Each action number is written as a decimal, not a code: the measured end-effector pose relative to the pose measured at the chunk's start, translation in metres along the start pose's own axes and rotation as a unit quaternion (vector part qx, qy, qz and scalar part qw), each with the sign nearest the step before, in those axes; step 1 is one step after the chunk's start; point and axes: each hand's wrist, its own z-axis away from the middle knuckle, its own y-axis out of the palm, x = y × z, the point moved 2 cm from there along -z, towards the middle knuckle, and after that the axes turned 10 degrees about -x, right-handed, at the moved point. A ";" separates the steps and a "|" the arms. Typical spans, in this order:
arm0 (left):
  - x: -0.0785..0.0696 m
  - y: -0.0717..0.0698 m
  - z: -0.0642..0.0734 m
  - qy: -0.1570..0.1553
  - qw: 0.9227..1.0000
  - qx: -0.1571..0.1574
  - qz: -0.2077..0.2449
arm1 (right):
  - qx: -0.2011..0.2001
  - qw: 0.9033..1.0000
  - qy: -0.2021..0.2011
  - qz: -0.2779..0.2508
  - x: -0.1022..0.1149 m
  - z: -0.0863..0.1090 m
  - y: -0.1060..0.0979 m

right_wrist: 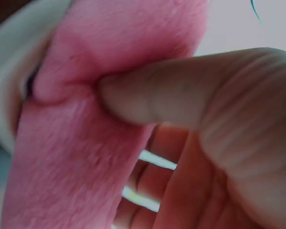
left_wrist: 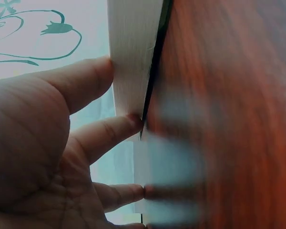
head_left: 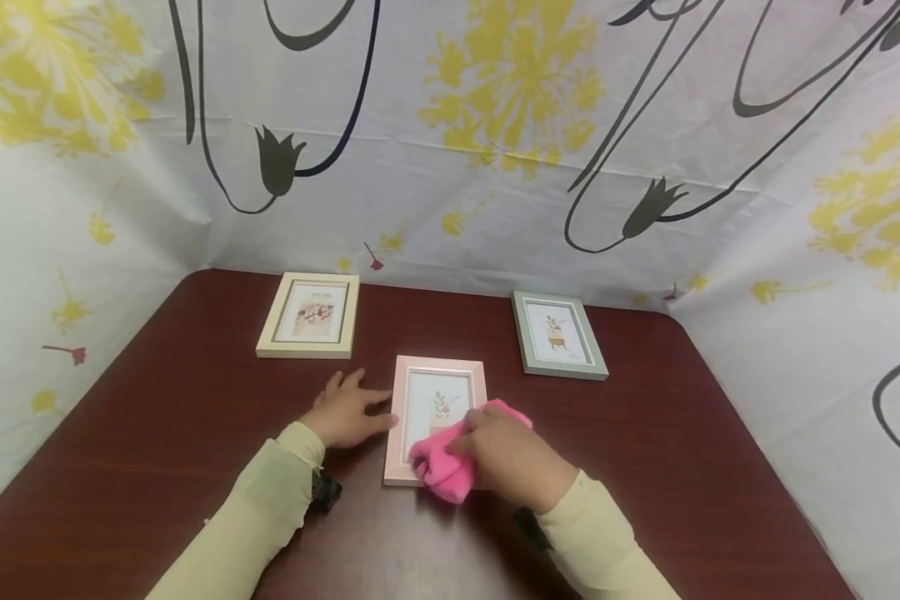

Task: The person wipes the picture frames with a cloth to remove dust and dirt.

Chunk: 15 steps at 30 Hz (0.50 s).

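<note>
A pink picture frame [head_left: 399, 433] lies face up on the brown table, with a plant print [head_left: 442, 400] behind its front. My left hand [head_left: 347, 412] is at its left side. In the left wrist view, the thumb and index fingertip of that hand [left_wrist: 33, 138] touch the frame's side edge [left_wrist: 131, 57], the other fingers spread toward the tabletop. A bright pink cloth [head_left: 450, 467], bunched up, lies over the frame's lower right part. My right hand [head_left: 517, 458] grips it, the thumb pressed into the folded cloth [right_wrist: 76, 157] in the right wrist view.
A cream picture frame [head_left: 267, 340] lies at the back left of the table [head_left: 195, 400], and a grey-green one [head_left: 523, 333] at the back right. A white patterned curtain [head_left: 420, 167] hangs behind the table and along both sides.
</note>
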 end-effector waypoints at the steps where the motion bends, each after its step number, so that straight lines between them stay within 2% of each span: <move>1: 0.000 0.000 0.000 -0.002 1.000 0.000 0.000 | 0.002 1.000 0.013 0.010 -0.003 0.001 -0.002; 4: 0.002 0.001 -0.002 -0.005 1.000 0.002 -0.001 | 0.005 0.998 0.050 0.031 -0.012 0.004 -0.007; 7: 0.002 0.002 -0.002 -0.005 1.000 0.003 -0.003 | 0.009 0.997 0.060 0.046 -0.012 0.006 -0.010; 11: 0.001 0.001 0.000 0.002 1.000 0.002 0.001 | 0.006 0.997 0.041 0.068 -0.002 0.004 -0.006; 15: 0.001 -0.001 0.001 0.011 1.000 0.007 0.008 | -0.001 0.998 0.006 0.064 0.016 -0.001 0.000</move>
